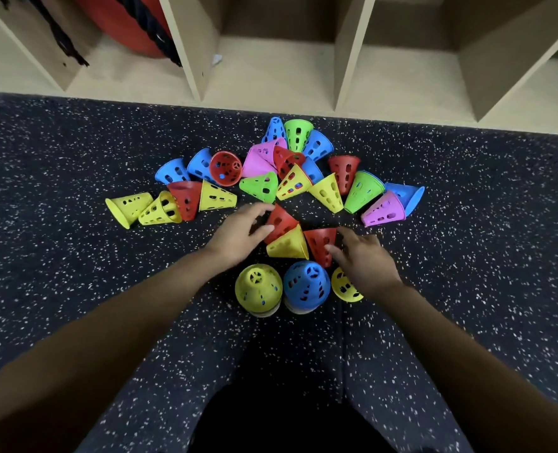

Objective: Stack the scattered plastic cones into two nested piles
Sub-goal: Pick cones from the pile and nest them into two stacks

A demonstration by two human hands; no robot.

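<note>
Speckled floor (74, 158), beige cubbies (189, 44), red object (120, 21), black rope (155, 34).

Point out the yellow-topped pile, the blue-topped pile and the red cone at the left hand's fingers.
yellow-topped pile (258, 287): head view, side of its top cone.
blue-topped pile (307, 284): head view, side of its top cone.
red cone (282, 221): head view, middle of its wall.

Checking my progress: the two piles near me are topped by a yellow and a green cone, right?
Not quite. The head view shows one pile topped by a yellow cone and the other by a blue cone, not a green one.
</note>
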